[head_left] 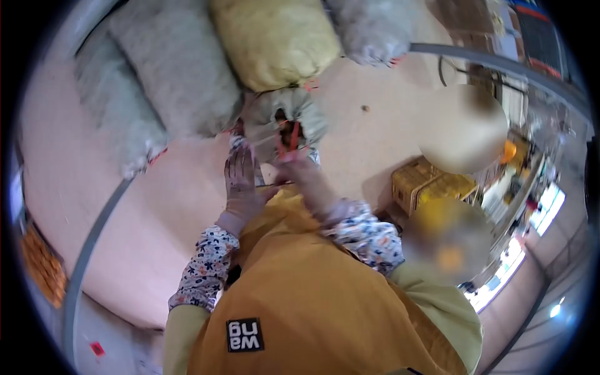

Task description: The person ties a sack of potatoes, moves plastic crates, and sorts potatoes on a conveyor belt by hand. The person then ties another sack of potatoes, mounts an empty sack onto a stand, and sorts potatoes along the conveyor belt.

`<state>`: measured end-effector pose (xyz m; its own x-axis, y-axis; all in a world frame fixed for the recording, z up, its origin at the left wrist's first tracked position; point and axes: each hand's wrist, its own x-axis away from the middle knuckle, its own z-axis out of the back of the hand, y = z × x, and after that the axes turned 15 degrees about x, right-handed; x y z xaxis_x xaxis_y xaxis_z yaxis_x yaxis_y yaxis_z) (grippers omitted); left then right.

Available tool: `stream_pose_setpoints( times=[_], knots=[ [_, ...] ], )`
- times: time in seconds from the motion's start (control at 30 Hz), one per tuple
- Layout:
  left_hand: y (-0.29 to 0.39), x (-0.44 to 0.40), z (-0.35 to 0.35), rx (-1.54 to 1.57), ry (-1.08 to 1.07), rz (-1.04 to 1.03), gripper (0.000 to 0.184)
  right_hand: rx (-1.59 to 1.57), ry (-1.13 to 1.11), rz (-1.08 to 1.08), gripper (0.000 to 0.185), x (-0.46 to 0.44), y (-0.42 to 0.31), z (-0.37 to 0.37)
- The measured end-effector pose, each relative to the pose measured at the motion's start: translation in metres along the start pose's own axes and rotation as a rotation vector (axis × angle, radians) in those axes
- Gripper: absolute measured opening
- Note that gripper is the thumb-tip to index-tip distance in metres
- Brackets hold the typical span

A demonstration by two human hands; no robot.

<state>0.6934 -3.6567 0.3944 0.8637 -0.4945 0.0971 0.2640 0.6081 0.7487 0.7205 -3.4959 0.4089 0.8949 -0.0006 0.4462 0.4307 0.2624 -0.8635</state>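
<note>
A small grey sack (259,119) stands upright in front of me with its gathered mouth partly open. Dark brown contents (286,132) show in the gap, and a red tie (294,139) hangs across it. My left hand (240,181) is beside the sack's lower left, fingers stretched out and nothing visible in them. Close to the red tie, my right hand (303,175) is blurred; its fingers are bent towards the sack, and whether they grip the tie is unclear. Floral sleeves cover both my forearms, and a mustard apron (294,287) hangs below.
Behind the small sack lie a large yellow sack (275,40) and grey sacks (172,69) on the pale floor (365,81). A strapped yellow box (412,184) stands to the right. Two blurred round patches cover that side. Metal rails (94,250) cross the floor.
</note>
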Motion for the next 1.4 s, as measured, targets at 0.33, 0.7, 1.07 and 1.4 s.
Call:
stream_pose_setpoints(
  times=[0.33,0.7,1.07,1.4],
  knots=[
    [-0.143,-0.024,-0.034,0.655,-0.639,0.482,0.045,0.081,0.113,-0.183,0.024,-0.013,-0.020,0.001],
    [-0.049,-0.065,-0.057,0.009,-0.633,0.208,0.023,0.671,0.175,1.063,0.016,-0.065,0.032,0.033],
    [-0.041,-0.065,-0.049,-0.089,-0.533,-0.147,0.029,0.565,-0.543,0.068,0.016,-0.101,0.107,0.019],
    [-0.055,-0.021,-0.049,0.600,-0.092,0.016,0.050,0.001,-1.435,-0.671,0.023,-0.142,0.077,0.034]
  ],
)
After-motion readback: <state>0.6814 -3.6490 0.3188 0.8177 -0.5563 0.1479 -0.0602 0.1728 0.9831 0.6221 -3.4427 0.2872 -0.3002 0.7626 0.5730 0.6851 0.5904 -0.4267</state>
